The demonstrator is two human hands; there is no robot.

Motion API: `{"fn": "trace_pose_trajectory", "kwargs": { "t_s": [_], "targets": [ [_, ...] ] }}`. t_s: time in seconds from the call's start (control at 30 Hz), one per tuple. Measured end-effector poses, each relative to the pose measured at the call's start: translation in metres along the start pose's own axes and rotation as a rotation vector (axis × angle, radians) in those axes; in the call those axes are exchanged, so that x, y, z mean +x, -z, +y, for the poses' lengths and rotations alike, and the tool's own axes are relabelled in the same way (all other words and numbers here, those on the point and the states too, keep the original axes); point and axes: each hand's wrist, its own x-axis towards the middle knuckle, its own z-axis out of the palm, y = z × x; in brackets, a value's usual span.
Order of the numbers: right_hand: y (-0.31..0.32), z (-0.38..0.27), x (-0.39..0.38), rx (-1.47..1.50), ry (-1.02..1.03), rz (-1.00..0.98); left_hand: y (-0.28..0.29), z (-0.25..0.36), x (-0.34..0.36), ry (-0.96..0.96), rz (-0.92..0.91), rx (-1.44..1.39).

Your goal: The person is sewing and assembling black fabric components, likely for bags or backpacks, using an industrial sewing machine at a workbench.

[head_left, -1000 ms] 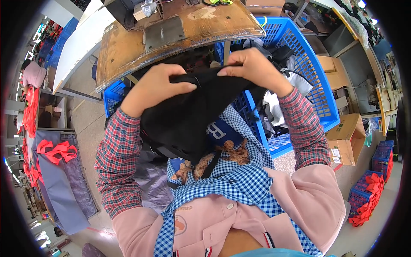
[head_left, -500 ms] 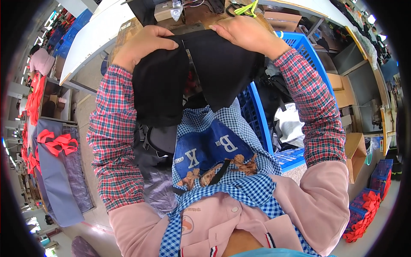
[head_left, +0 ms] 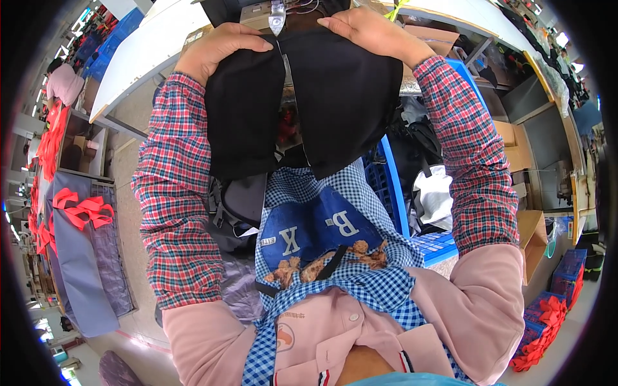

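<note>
A wide black fabric piece hangs between my two hands, with a narrow gap running down its middle and a thin light edge along the gap. My left hand pinches its upper left part between thumb and fingers. At the upper right, my right hand is closed on the cloth, thumb pointing inward. The top of the gap lies just below the clear, light-coloured tip of a machine, which looks like a sewing machine. The fabric's lower edges hang above my blue checked apron.
A blue plastic crate holding dark and white items stands at my right. Dark grey bags lie by my left side. A white table extends at far left; cardboard boxes and red strips lie farther out. Another person is at far left.
Both hands have moved slightly away from me with the black fabric, bringing the top of its gap up to the machine's clear tip. My grip looks unchanged.
</note>
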Motion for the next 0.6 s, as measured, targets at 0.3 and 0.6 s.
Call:
{"fn": "trace_pose_trajectory", "kwargs": {
  "t_s": [0.3,0.6],
  "targets": [
    [0.022,-0.023,-0.005,-0.058,0.098,0.007,-0.004,0.007,-0.004,-0.051,0.026,-0.039],
    [0.026,-0.026,-0.002,-0.04,-0.074,0.035,-0.005,-0.007,0.021,-0.136,0.037,-0.003]
  ]
}}
